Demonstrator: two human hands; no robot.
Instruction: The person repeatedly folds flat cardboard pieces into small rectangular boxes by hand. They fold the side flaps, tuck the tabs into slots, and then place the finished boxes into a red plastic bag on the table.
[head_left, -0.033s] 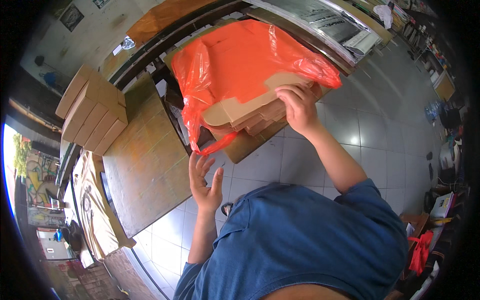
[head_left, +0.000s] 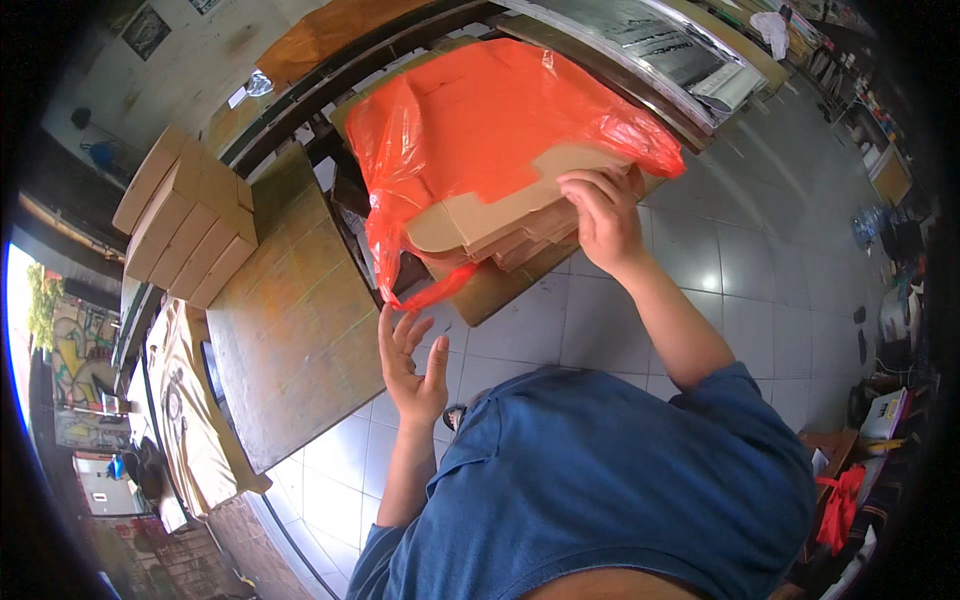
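Observation:
A red plastic bag [head_left: 470, 120] lies over a stack of flat brown cardboard pieces [head_left: 500, 215], whose near edges stick out of its mouth. My left hand [head_left: 412, 375] has its fingers spread, palm turned up and inward. Its index fingertip meets or nearly meets the bag's loose handle at the near left. At the stack's right end, my right hand [head_left: 608, 225] has bent fingers at the cardboard corner, beside the bag's bunched right side. Its thumb and whatever lies between the fingers are hidden.
Brown cardboard boxes [head_left: 190, 225] stand stacked on a worn tabletop [head_left: 300, 330] at the left. Under the bag is a wooden board [head_left: 500, 293], jutting over the tiled floor [head_left: 715, 265]. A framed panel [head_left: 645, 50] lies at the back right; cluttered shelves line the right.
My right hand has shifted very slightly to the right along the cardboard edge. My left hand and the bag look nearly the same.

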